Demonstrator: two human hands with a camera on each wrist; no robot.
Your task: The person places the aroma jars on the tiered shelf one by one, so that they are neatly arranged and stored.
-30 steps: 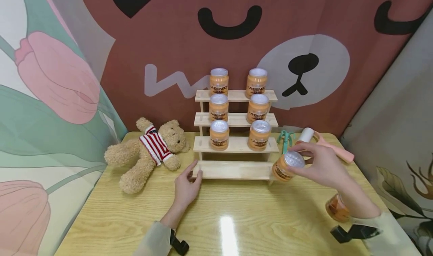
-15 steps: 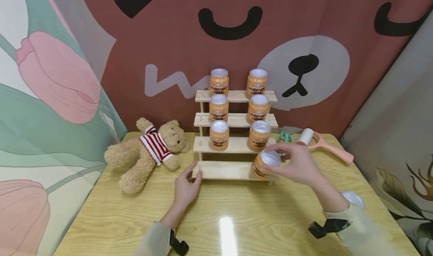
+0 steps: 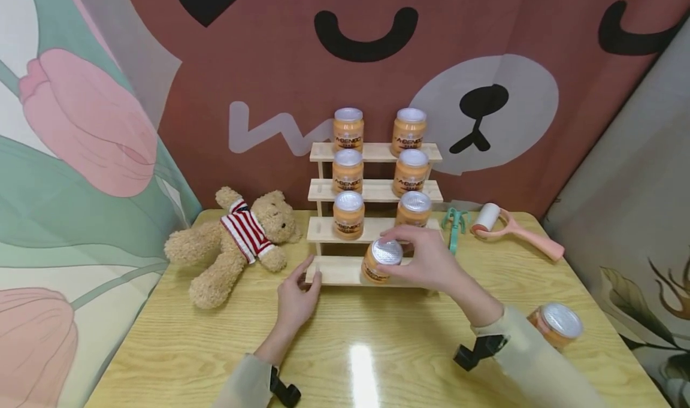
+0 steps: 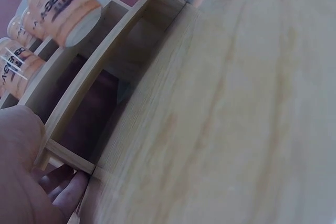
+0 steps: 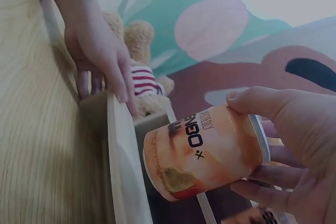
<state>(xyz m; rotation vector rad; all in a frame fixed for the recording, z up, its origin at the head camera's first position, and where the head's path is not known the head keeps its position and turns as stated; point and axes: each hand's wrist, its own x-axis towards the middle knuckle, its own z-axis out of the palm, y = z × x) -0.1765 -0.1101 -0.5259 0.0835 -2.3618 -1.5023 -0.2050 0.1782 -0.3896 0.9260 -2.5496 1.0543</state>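
Observation:
My right hand (image 3: 417,255) grips an orange jar with a silver lid (image 3: 381,260) by its top, just above the lowest step of the wooden tiered shelf (image 3: 336,271). The right wrist view shows the jar (image 5: 202,150) tilted, with my fingers (image 5: 294,114) curled round its lid end. My left hand (image 3: 299,291) rests on the left end of the bottom step, fingers straight; the left wrist view shows that step (image 4: 105,103) and the held jar (image 4: 63,3) above it. Several more orange jars (image 3: 348,127) stand in pairs on the upper steps.
A teddy bear in a striped shirt (image 3: 237,240) lies left of the shelf. Another orange jar (image 3: 557,324) stands on the table (image 3: 350,348) by my right forearm. A green clip (image 3: 454,222) and a pink lint roller (image 3: 512,228) lie right of the shelf. Printed fabric walls surround the table.
My right hand has carried the jar leftward from the right end of the bottom step to above its middle. The left hand has stayed on the shelf's left end.

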